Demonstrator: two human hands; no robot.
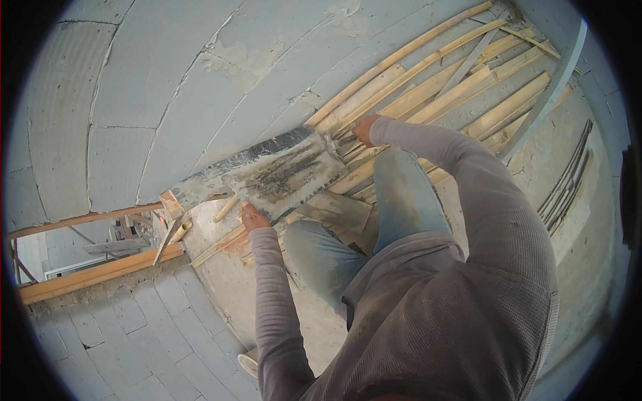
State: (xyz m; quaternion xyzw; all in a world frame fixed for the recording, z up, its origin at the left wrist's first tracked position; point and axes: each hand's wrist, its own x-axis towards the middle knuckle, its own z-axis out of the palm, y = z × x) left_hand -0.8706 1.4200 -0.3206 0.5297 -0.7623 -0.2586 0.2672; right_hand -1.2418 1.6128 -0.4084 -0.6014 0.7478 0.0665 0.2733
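A mortar-stained grey board point(287, 170) with dark streaks lies aslant in front of my knees, beside the block wall. At its near left corner, my left hand point(254, 217) is closed on the edge, thumb uppermost. My right hand point(365, 130) is closed near the board's right end, over the wooden strips. Whatever its fingers hold is partly hidden there, and I cannot make out its kind. Under and beyond that hand runs a spread of long wooden strips point(461, 90).
Grey block wall point(167, 80) rises along the far side. A wood-edged opening point(100, 244) lies at left, with a short wooden piece point(170, 237) at its corner. Thin dark rods point(567, 177) rest on the floor at right, near a long pale metal bar point(548, 100).
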